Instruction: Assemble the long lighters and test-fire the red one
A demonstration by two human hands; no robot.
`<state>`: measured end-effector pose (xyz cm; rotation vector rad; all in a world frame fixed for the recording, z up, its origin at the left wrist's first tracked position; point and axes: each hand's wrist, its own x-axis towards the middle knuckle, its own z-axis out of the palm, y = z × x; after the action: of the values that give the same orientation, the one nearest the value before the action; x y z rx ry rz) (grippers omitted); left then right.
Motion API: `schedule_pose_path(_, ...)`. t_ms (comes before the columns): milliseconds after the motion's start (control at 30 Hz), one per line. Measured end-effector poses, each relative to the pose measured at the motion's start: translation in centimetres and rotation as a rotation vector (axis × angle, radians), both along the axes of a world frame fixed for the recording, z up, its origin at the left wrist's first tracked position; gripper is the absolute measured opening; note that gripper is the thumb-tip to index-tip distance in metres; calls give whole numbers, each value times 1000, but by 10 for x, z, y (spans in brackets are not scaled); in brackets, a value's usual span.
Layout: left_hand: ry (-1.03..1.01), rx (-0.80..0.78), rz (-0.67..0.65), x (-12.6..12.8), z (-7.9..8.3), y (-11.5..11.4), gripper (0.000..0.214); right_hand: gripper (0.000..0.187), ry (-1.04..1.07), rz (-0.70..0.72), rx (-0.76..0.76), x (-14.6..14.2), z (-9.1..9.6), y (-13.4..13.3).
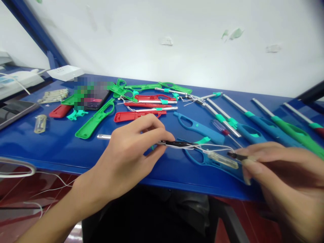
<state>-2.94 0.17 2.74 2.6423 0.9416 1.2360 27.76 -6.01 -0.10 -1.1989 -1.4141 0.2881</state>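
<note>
My left hand [134, 152] is closed around a silver lighter tube [103, 136], whose tip sticks out to the left. From the tube's other end, a black sleeve [179, 144] and thin white wires [215, 145] run right. My right hand [283, 179], partly blurred, pinches a small black piece [236, 155] near the wires' end. Below the wires, a blue lighter shell half [197, 157] lies open with a clear fuel tank [222, 160] in it. Another blue shell half [199, 128] lies behind it, and a screwdriver [222, 127] with a clear and red handle lies close by.
Green shell halves [96, 121], red shell halves [124, 116] and several metal tubes cover the back of the blue table [63, 148]. Long lighters [291, 131] line the right side. At left are a loose clear tank [40, 123], a phone [95, 98] and a tablet-like device [16, 113].
</note>
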Motion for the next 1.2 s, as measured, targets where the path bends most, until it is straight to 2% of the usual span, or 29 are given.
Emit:
schedule_pose_path(700,27,23,40,0,-2,3,23,18,60,-95,11,3,-5,-3)
schedule_pose_path(1200,48,20,29,-1,-3,3,17,18,63,-109,25,2,-5,-2)
